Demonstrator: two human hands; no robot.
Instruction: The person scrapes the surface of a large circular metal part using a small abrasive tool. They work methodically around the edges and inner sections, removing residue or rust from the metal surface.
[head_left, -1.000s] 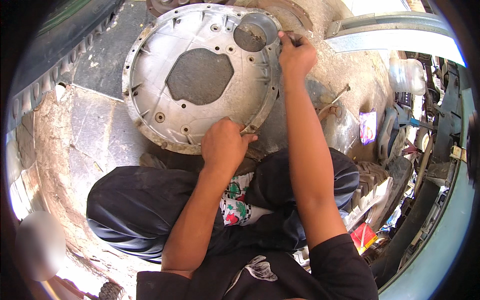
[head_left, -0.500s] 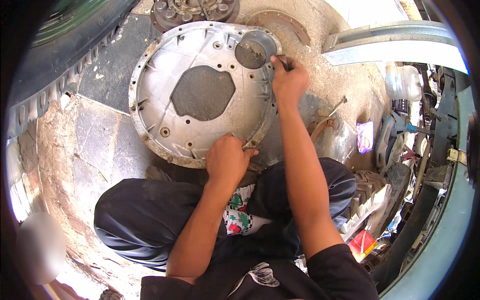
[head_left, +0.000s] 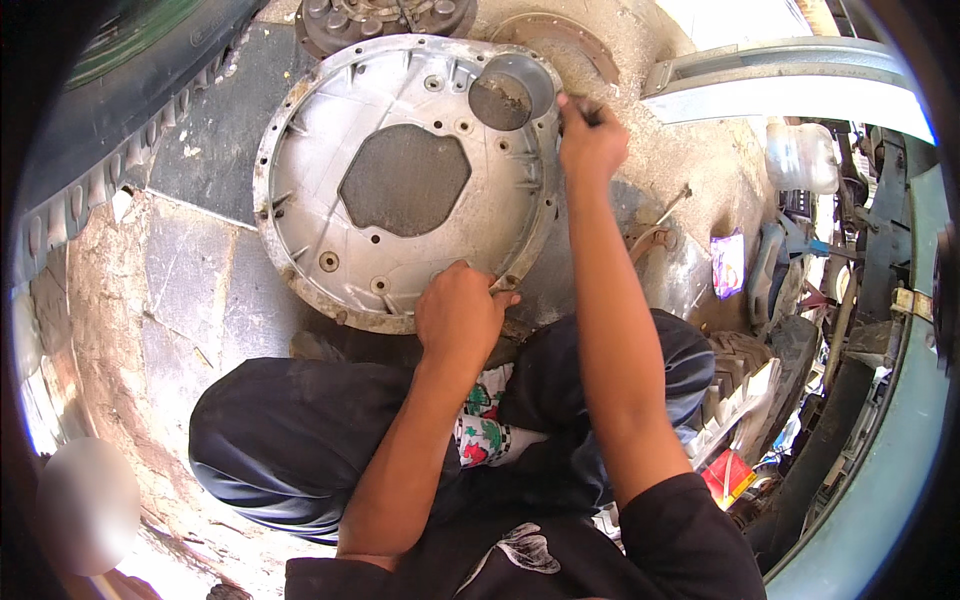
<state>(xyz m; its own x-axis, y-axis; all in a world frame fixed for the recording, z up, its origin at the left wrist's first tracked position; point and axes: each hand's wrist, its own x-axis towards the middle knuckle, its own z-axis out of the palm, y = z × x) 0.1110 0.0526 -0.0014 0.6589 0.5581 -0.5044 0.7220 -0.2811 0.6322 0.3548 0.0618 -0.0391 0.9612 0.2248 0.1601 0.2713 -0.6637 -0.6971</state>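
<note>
A round cast-metal bell housing (head_left: pixel 310 180) lies in front of my crossed legs, its open side up. It has a large opening in the middle, a smaller round one at the upper right and bolt holes around the rim. My left hand (head_left: pixel 462 308) is closed over the near edge of the rim, fingers curled inside, thumb pointing right. At the right of the smaller opening, my right hand (head_left: pixel 594 140) is closed at the outer edge of the rim. A small dark thing shows between its fingers, too hidden to name.
Behind the housing sit a dark bolted hub-like part (head_left: pixel 385 15) and a rusty ring (head_left: pixel 565 40). A big tyre (head_left: pixel 140 90) stands at the left. To the right are a pale metal beam (head_left: pixel 780 95), a clear plastic bottle (head_left: pixel 802 158) and a curved rusty part (head_left: pixel 650 240).
My right hand has moved a little right and outward along the rim's edge. The left hand keeps its hold on the near rim.
</note>
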